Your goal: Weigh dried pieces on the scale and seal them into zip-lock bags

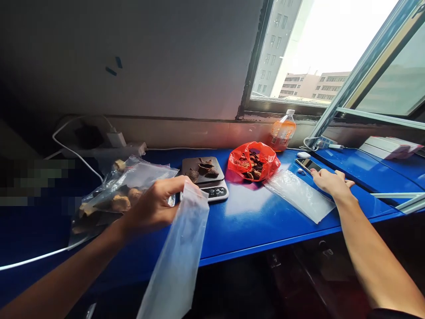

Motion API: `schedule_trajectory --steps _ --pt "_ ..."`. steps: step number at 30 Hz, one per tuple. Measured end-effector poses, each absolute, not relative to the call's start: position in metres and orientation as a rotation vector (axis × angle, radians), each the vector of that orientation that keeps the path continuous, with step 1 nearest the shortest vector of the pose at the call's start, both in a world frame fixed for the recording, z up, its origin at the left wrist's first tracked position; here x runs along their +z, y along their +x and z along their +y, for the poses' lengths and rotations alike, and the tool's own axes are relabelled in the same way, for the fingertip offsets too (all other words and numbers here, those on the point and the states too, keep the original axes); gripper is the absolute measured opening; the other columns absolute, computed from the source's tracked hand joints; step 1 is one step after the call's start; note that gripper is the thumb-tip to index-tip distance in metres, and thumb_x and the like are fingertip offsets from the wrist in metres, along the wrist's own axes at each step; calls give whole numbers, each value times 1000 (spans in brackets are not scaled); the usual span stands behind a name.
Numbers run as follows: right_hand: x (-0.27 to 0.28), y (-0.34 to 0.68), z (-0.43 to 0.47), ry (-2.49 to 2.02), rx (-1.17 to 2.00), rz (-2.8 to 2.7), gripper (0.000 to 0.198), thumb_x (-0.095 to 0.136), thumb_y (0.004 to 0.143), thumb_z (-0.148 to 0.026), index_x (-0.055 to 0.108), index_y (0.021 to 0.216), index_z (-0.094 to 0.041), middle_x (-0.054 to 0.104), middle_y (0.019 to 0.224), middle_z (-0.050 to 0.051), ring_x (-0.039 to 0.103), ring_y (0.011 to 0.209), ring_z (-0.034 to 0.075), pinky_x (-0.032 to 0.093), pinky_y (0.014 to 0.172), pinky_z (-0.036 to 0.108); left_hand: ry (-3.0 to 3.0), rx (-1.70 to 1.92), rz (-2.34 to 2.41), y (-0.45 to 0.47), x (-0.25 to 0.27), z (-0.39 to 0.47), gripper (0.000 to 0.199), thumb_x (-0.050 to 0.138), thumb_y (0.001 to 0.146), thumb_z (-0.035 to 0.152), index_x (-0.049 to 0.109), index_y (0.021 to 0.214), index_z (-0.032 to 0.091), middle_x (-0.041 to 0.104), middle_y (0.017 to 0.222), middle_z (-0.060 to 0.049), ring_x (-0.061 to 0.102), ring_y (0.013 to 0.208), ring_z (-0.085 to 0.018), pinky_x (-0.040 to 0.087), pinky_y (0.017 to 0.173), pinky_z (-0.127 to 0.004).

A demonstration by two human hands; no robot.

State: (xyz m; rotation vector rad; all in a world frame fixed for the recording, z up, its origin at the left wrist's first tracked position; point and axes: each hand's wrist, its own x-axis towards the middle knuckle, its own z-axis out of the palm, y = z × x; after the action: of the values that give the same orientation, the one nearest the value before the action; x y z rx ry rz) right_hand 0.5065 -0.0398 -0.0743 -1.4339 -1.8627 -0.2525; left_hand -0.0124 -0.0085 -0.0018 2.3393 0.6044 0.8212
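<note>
My left hand pinches the top edge of a long clear plastic bag, which hangs down past the table's front edge. Just behind that hand stands a white kitchen scale with several dark, scaly dried pieces on its plate. On the right, my right hand is closed around the near end of a smartphone, partly covering it. A flat clear plastic bag lies beside that hand. Left of it sits an open red plastic bag filled with dried brown pieces.
Clear zip bags holding pale brown lumps lie on the blue table at left. A bottle with orange drink stands against the wall. A white earbud case, white boxes, cables and a metal frame are also around.
</note>
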Motion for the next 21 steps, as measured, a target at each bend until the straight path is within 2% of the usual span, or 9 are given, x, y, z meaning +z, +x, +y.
schedule_trajectory --steps 4,6,7,8,10,12,13,16,21 --pt "-52 448 -33 -1649 -610 -1432 41 55 86 -44 39 54 -24 41 54 3 45 107 36 29 83 65 2248 756 520 -10 -1 -12 12 63 85 26 72 89 19 68 82 -5 64 72 -16 52 65 -25" --pt "-31 390 -33 -1598 -585 -1406 24 54 86 -38 54 68 -22 53 67 6 46 110 37 25 89 70 2185 704 500 -11 -2 -12 13 63 86 27 72 89 20 66 80 -4 61 68 -14 50 62 -23" --pt "-22 357 -34 -1548 -566 -1459 20 53 87 -39 57 77 -22 59 78 6 50 107 32 32 92 64 2155 683 484 -11 -2 -12 12 62 87 28 72 90 21 65 79 -3 60 67 -13 49 61 -22" --pt "-14 323 -35 -1454 -474 -1591 17 53 87 -40 58 85 -23 63 87 6 55 100 25 41 91 52 2125 670 472 -12 -3 -12 13 61 88 28 72 90 22 64 78 -3 59 67 -13 48 61 -22" --pt "-5 260 -40 -1016 124 -1959 16 54 90 -33 59 99 -22 65 101 7 58 97 19 48 88 40 2051 676 484 -15 -6 -9 17 58 90 33 71 88 22 62 78 -4 56 67 -13 47 60 -22" --pt "-3 216 -44 -718 595 -2109 18 59 88 -32 59 101 -19 66 99 5 60 92 15 50 82 30 1965 690 529 -19 -9 -5 27 57 89 43 69 82 20 58 76 -4 54 66 -14 46 59 -24" --pt "-4 203 -44 -676 714 -2080 18 61 87 -30 60 99 -18 66 95 5 61 87 14 50 77 27 1929 686 551 -22 -10 -2 31 57 88 48 67 79 19 56 76 -4 53 66 -14 46 58 -24" --pt "-13 190 -38 -672 924 -2025 15 60 86 -31 61 86 -17 64 83 2 57 76 11 46 70 24 1885 628 554 -30 -10 7 33 62 82 49 63 71 18 53 79 -4 51 66 -14 45 61 -26" --pt "-28 193 -26 -734 1009 -2053 28 59 86 -42 57 73 -17 60 73 -1 52 73 11 42 70 25 1776 555 498 -32 -4 15 29 64 74 45 57 64 18 51 84 -3 51 68 -14 45 61 -25"
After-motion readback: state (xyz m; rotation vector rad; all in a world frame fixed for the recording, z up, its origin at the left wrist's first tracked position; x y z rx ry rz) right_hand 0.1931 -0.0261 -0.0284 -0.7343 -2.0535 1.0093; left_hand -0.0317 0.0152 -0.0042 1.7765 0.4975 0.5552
